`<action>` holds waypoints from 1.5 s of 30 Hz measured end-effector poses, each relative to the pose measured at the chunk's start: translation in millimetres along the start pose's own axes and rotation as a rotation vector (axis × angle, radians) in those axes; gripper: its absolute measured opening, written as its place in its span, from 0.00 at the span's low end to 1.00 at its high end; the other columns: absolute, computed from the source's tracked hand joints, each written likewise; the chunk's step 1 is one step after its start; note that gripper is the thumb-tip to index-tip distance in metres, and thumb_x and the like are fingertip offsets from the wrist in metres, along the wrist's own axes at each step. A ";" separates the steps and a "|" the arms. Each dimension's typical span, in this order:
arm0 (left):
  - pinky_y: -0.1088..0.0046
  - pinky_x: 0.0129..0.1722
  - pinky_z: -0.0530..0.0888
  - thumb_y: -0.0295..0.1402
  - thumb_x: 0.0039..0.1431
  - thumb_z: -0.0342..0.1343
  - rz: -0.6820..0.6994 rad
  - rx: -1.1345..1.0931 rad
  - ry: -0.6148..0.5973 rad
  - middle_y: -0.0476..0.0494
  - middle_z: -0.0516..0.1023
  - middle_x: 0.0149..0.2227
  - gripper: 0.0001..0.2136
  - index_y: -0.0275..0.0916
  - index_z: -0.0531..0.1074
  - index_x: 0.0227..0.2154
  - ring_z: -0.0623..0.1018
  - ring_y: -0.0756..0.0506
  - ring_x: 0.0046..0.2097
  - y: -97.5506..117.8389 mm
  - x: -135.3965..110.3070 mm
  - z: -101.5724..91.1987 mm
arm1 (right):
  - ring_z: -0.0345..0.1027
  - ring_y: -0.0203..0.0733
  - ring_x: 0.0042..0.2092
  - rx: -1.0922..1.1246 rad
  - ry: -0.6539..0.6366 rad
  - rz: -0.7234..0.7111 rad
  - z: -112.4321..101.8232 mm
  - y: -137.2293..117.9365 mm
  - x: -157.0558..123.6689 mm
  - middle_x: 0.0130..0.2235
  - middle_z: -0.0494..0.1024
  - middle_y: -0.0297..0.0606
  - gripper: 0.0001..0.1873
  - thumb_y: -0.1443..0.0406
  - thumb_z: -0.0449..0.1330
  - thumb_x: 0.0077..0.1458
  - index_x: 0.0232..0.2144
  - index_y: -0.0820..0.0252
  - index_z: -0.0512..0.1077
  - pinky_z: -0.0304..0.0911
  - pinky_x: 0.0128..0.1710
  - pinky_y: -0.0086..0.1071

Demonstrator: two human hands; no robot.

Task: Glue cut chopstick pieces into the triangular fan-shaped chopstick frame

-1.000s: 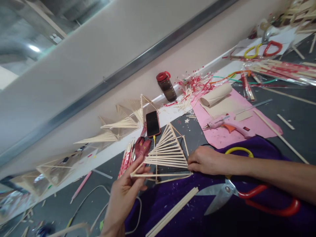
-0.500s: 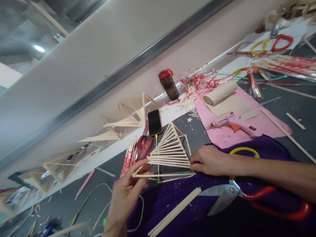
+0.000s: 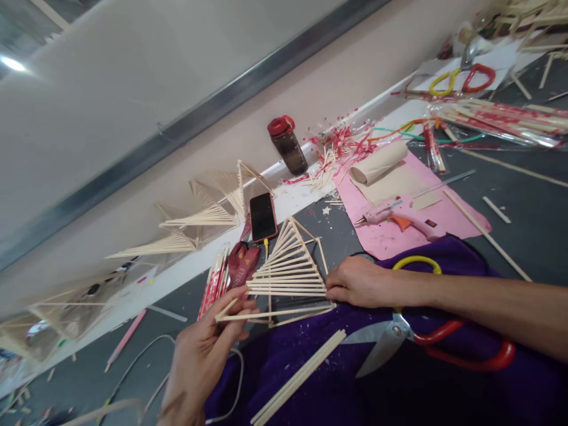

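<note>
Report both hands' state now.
Left hand: closed, holding the left corner of the pale triangular wooden-stick frame.
Right hand: closed, pinching the frame's right side.

Stick frame showing cream. Near cloth showing purple. Glue gun, right, showing pink, trigger orange. Far bottle cap showing red.

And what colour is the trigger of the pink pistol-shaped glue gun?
The trigger is orange; see head view.

Passage: gap between stick frame and glue gun | Obstructions: scissors under right forearm; phone, lanyard beyond frame
</note>
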State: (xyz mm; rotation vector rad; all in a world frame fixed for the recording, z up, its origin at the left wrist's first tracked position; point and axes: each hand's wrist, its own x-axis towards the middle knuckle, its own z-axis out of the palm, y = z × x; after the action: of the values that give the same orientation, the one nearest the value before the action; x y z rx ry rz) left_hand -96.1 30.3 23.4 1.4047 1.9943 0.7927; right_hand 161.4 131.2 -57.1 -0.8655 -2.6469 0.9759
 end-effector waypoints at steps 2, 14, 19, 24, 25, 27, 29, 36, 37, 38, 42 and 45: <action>0.73 0.30 0.79 0.46 0.50 0.60 -0.003 0.012 -0.006 0.43 0.82 0.38 0.23 0.40 0.72 0.48 0.80 0.39 0.43 -0.7 0.0 -0.5 | 0.69 0.36 0.27 0.000 0.005 0.003 0.3 -0.2 -0.1 0.28 0.80 0.36 0.11 0.65 0.55 0.55 0.28 0.58 0.78 0.48 0.25 0.27; 0.71 0.31 0.80 0.44 0.53 0.58 0.056 0.008 -0.014 0.43 0.81 0.42 0.25 0.42 0.68 0.53 0.79 0.40 0.44 -18.5 3.2 -2.8 | 0.66 0.35 0.26 0.072 -0.009 0.043 -9.5 -4.0 -3.6 0.26 0.78 0.34 0.10 0.61 0.58 0.50 0.29 0.58 0.78 0.47 0.23 0.26; 0.73 0.31 0.79 0.44 0.53 0.58 0.048 0.041 -0.019 0.44 0.81 0.39 0.24 0.41 0.69 0.52 0.79 0.41 0.44 -12.5 1.0 -2.7 | 0.67 0.35 0.27 0.030 -0.006 0.027 -4.4 -4.3 -1.3 0.27 0.79 0.35 0.10 0.64 0.56 0.53 0.28 0.58 0.78 0.46 0.24 0.27; 0.73 0.30 0.79 0.46 0.52 0.58 0.041 0.059 -0.028 0.43 0.82 0.38 0.24 0.39 0.71 0.49 0.79 0.41 0.43 -6.5 2.3 -1.5 | 0.69 0.36 0.28 0.001 0.021 0.009 -1.0 -2.1 0.4 0.28 0.79 0.36 0.10 0.65 0.56 0.53 0.28 0.58 0.78 0.46 0.24 0.27; 0.73 0.30 0.79 0.46 0.53 0.57 0.039 0.062 -0.032 0.43 0.81 0.38 0.23 0.39 0.71 0.49 0.79 0.41 0.42 -6.3 2.6 -1.6 | 0.69 0.36 0.28 -0.003 0.020 0.010 -1.0 -2.1 0.4 0.28 0.80 0.36 0.10 0.65 0.56 0.53 0.28 0.58 0.78 0.46 0.24 0.28; 0.73 0.29 0.79 0.46 0.53 0.57 0.041 0.066 -0.039 0.43 0.81 0.38 0.23 0.40 0.71 0.49 0.80 0.41 0.41 -6.3 2.9 -2.2 | 0.69 0.37 0.28 -0.009 0.017 0.011 -1.3 -2.5 0.3 0.28 0.80 0.36 0.10 0.64 0.56 0.53 0.28 0.58 0.78 0.46 0.24 0.28; 0.73 0.30 0.79 0.45 0.53 0.57 0.045 0.066 -0.048 0.43 0.81 0.38 0.22 0.40 0.71 0.49 0.80 0.42 0.41 -6.2 2.9 -3.0 | 0.70 0.37 0.29 -0.014 0.013 0.018 -1.6 -3.3 0.1 0.28 0.80 0.36 0.11 0.64 0.55 0.54 0.29 0.58 0.78 0.46 0.24 0.28; 0.71 0.30 0.79 0.45 0.52 0.58 0.023 0.037 -0.062 0.43 0.81 0.39 0.23 0.40 0.70 0.50 0.79 0.40 0.43 -5.9 2.8 -2.9 | 0.68 0.36 0.28 0.040 -0.021 0.045 -7.2 -6.0 -0.6 0.28 0.79 0.35 0.10 0.64 0.56 0.53 0.29 0.57 0.79 0.48 0.25 0.27; 0.71 0.30 0.79 0.45 0.53 0.58 0.021 0.030 -0.065 0.42 0.81 0.39 0.24 0.40 0.70 0.50 0.79 0.40 0.43 -6.3 2.7 -2.4 | 0.68 0.35 0.28 0.066 -0.033 0.053 -9.7 -6.5 -0.9 0.28 0.79 0.35 0.10 0.63 0.58 0.51 0.29 0.58 0.79 0.48 0.25 0.27; 0.72 0.31 0.78 0.45 0.53 0.58 0.024 0.021 -0.068 0.42 0.81 0.40 0.24 0.40 0.69 0.52 0.79 0.40 0.43 -6.8 2.6 -2.0 | 0.67 0.35 0.27 0.094 -0.045 0.061 -12.7 -6.9 -1.5 0.28 0.79 0.35 0.09 0.63 0.59 0.50 0.30 0.58 0.79 0.49 0.24 0.26; 0.70 0.40 0.77 0.42 0.51 0.60 0.081 -0.010 -0.065 0.43 0.81 0.41 0.30 0.43 0.61 0.58 0.78 0.42 0.46 -8.8 0.9 -4.1 | 0.66 0.33 0.26 0.141 -0.023 0.044 -27.0 -7.8 -4.9 0.25 0.78 0.35 0.10 0.62 0.59 0.50 0.30 0.60 0.79 0.51 0.24 0.25; 0.71 0.38 0.76 0.42 0.49 0.62 0.108 0.091 -0.005 0.44 0.81 0.41 0.27 0.43 0.66 0.52 0.80 0.44 0.40 -10.7 -2.7 -10.5 | 0.66 0.33 0.25 0.070 0.061 -0.009 -36.4 -7.1 -6.6 0.25 0.78 0.36 0.10 0.64 0.58 0.52 0.28 0.62 0.79 0.51 0.25 0.25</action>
State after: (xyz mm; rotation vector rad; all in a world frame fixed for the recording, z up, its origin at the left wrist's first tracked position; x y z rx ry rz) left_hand -109.7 23.3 22.8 1.5756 1.9863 0.7525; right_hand 176.7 142.4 -24.6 -0.8536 -2.5474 1.0167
